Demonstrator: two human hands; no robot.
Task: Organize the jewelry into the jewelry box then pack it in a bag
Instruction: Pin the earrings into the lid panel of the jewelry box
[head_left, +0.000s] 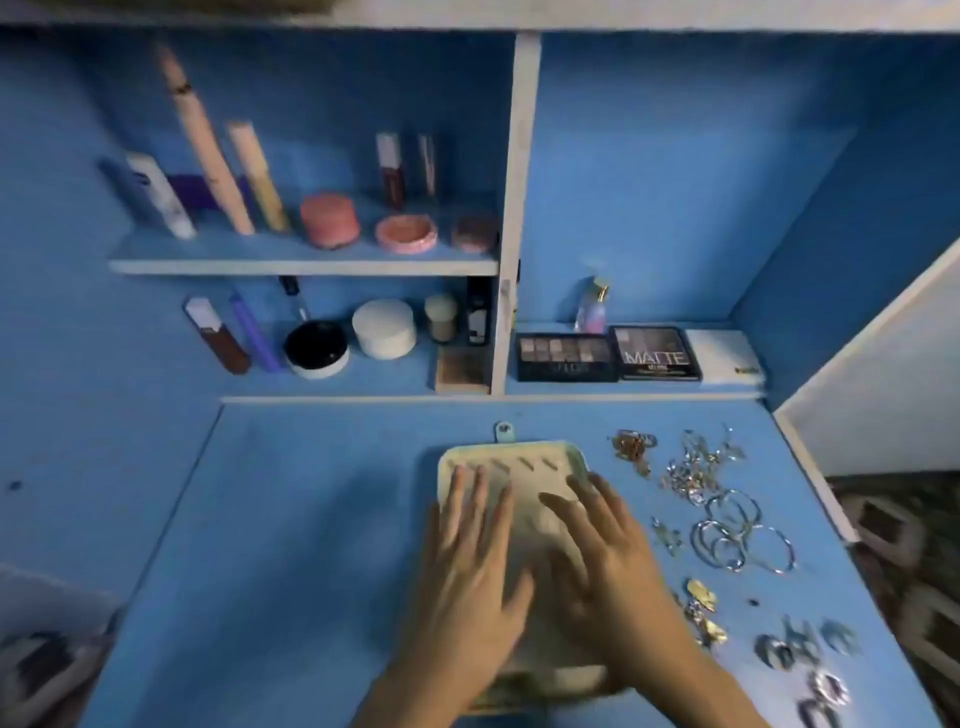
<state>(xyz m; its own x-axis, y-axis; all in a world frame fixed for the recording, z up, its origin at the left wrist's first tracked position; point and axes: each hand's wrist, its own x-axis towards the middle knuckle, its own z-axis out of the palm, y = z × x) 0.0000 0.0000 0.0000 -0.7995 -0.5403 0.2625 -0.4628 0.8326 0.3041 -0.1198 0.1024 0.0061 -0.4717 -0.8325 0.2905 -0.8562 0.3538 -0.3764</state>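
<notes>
Jewelry (800, 649) lies loose on the blue tabletop (311, 519), all of it right of the jewelry box (519, 462), and none appears to be inside yet. The box lies open in front of the person, with the left hand (467, 561) and right hand (608, 561) laid flat on its cream lining. Each grip is spread, fingers straight, pinching nothing. The right wrist sits just beside the gold earrings (701, 597) right of the box, so a careless sideways sweep could scatter them or knock the silver hoops (743, 535) farther right, toward the drop. The chains (631, 449) heaped off the box's far right corner look tangled and may drag neighbours along when lifted. No bag is in view.
</notes>
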